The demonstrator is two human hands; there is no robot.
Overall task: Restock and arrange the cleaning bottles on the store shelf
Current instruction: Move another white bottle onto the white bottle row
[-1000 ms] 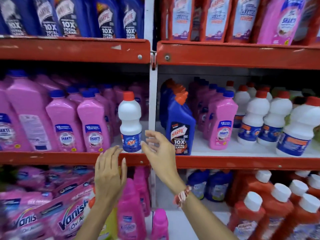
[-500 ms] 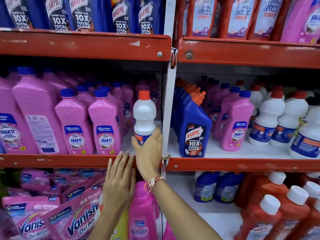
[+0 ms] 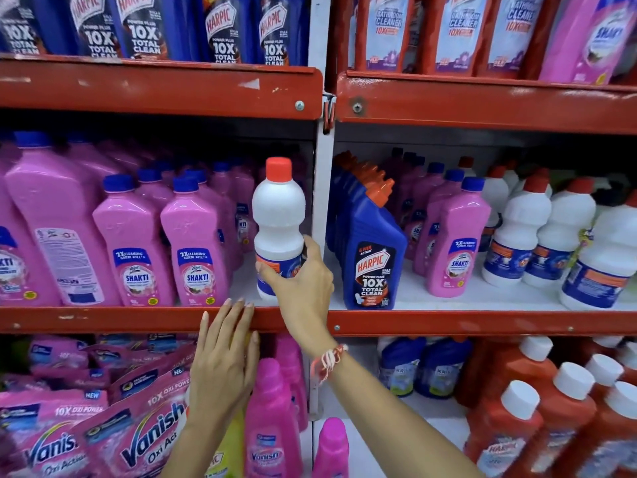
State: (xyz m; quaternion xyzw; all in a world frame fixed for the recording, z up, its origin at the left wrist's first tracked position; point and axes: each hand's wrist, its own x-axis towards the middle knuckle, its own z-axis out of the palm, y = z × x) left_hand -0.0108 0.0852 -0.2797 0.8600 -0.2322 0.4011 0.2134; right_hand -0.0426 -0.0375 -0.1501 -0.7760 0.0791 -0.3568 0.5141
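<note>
A white bottle with a red cap [image 3: 278, 215] stands upright at the right end of the left middle shelf, beside rows of pink Shakti bottles [image 3: 198, 250]. My right hand [image 3: 303, 284] is wrapped around its lower labelled part from the right. My left hand [image 3: 224, 360] is flat, fingers together, with its fingertips touching the red front lip of the middle shelf [image 3: 103, 319] and holds nothing. More white red-capped bottles [image 3: 524, 232] stand in the right bay of the same shelf.
A white upright post [image 3: 322, 201] divides the two bays. A blue Harpic bottle [image 3: 374, 257] and pink bottles [image 3: 455, 246] stand just right of it. Above are Harpic pouches [image 3: 220, 29]. Below are Vanish packs [image 3: 103, 429], pink Vanish bottles [image 3: 272, 422] and red bottles [image 3: 537, 422].
My right hand reached forward from open air and closed around the white bottle's lower part. My left hand rose to the shelf lip. The view moved closer and to the left.
</note>
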